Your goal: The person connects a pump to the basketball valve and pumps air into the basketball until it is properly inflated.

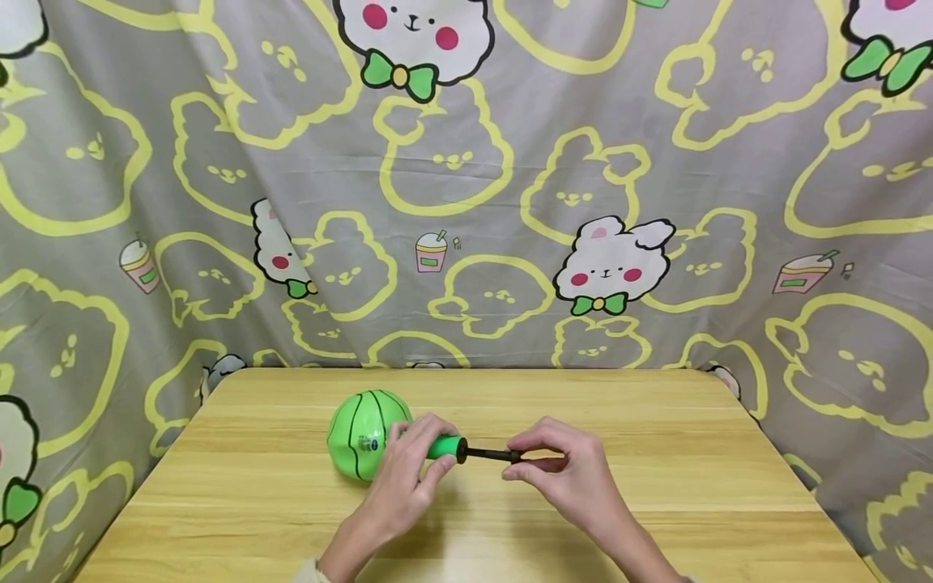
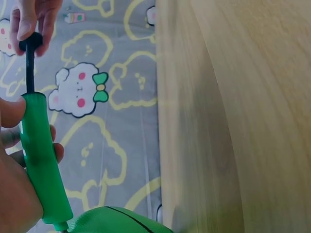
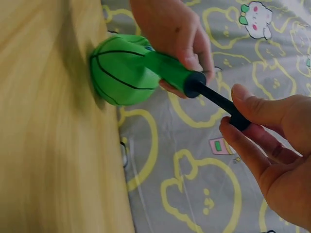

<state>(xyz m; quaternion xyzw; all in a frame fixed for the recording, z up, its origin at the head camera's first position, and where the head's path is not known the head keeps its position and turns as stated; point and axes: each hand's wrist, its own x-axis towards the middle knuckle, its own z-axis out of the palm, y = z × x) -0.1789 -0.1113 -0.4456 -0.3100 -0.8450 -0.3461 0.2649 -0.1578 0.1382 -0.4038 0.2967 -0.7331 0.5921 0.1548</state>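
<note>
A green ball with black lines sits on the table, its surface slightly dented in the right wrist view. My left hand grips the green barrel of a hand pump, whose nozzle end meets the ball. The black rod of the pump is drawn out of the barrel to the right. At its far end, my right hand pinches the black handle between thumb and fingers. Part of the barrel is hidden behind the left hand in the head view.
The wooden table reaches back to a grey curtain printed with yellow outlines and cartoon animals. The curtain also hangs along both sides of the table.
</note>
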